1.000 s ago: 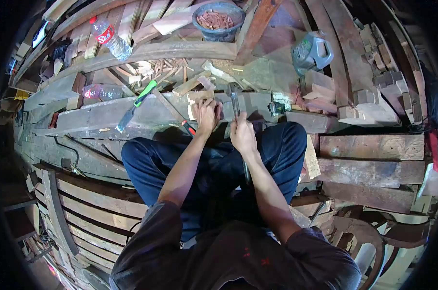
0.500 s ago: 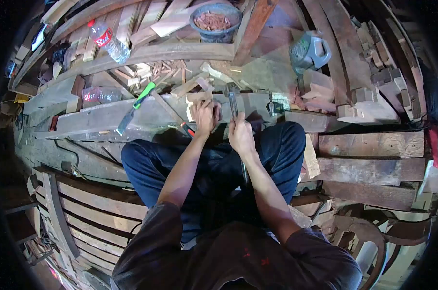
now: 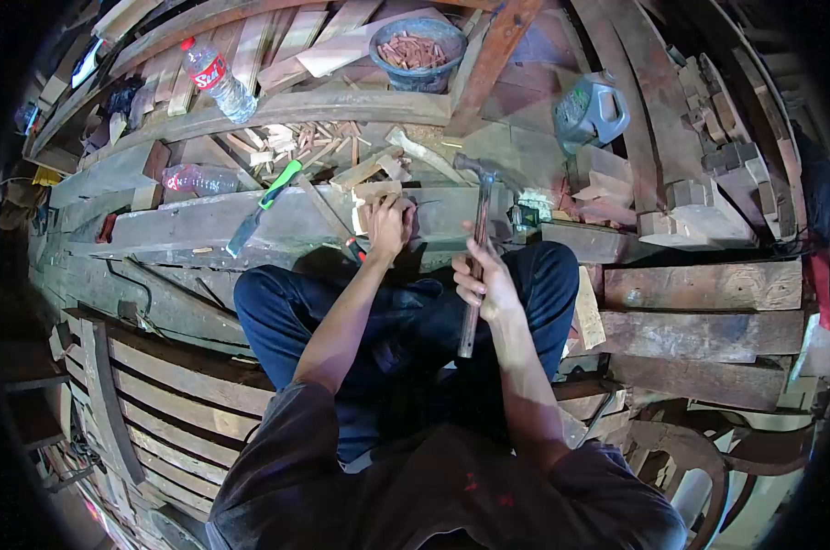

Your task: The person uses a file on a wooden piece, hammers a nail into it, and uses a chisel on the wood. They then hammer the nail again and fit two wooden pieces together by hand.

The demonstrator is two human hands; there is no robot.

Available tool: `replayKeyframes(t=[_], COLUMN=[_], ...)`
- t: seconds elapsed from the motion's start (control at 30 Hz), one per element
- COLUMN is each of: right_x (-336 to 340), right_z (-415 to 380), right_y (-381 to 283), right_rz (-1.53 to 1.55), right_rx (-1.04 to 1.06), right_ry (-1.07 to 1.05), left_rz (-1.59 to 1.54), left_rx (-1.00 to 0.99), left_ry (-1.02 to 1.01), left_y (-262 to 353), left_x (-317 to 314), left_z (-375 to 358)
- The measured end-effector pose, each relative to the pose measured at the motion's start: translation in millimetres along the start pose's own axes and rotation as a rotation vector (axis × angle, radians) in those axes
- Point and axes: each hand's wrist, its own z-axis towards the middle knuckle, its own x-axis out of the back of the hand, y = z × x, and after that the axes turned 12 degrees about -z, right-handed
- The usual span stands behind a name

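My right hand (image 3: pixel 484 280) grips the wooden handle of a hammer (image 3: pixel 478 229), whose steel head is lifted above the grey timber beam (image 3: pixel 195 225) in front of my knees. On that beam my left hand (image 3: pixel 387 223) is closed around a small pale wooden block (image 3: pixel 371 194), pressing it down. What sits between the fingers under the block is hidden. A red-handled tool (image 3: pixel 354 247) lies just below my left hand.
A green-handled chisel (image 3: pixel 266 203) lies on the beam to the left. Two plastic bottles (image 3: pixel 215 78) (image 3: pixel 190 177), wood offcuts, a bowl of wooden pegs (image 3: pixel 415 50) and a grey jug (image 3: pixel 591 108) lie beyond. Stacked planks (image 3: pixel 708 284) are at right.
My right hand has drawn back toward me and swung the hammer head up and to the right, away from the block. The left hand stays on the block.
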Motion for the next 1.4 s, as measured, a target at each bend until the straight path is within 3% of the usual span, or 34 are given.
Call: replayKeyframes(t=[0.1,0.3,0.53,0.63,0.87,0.97,1.1,1.13,1.23,1.37,1.4], right_x=[29,20,-6,-2,-5,7,-16,-13,1,10,1], right_z=[10,18,22,30,34,38,26,28,34,37,33], right_y=[10,21,30,40,38,51,30,33,49,53,42], right_rz=[-0.009,-0.480,-1.182,-1.336,-1.405,-1.445,-1.422,-1.399,-1.410,-1.498,-1.477], right_rx=[-0.072,-0.095,0.017,0.156,0.053,0.326,-0.014,0.015,0.526,0.245,0.040], right_ry=[0.000,0.261,0.277,0.269,0.279,0.302,0.262,0.277,0.281,0.323,0.284], left_rz=[-0.023,-0.036,-0.024,-0.047,-0.049,-0.060,-0.044,-0.041,-0.041,-0.012,-0.020], left_rx=[0.160,0.112,0.112,0.107,0.120,0.128,0.119,0.119,0.100,0.103,0.120], left_ry=[-0.081,-0.034,-0.078,-0.106,-0.078,-0.068,-0.058,-0.062,-0.049,-0.057,-0.077], left_y=[1,5,-1,-2,-1,1,0,-1,-4,2,0], left_x=[1,9,11,13,12,14,13,11,12,15,14], left_z=[7,9,7,7,9,7,8,8,7,8,8])
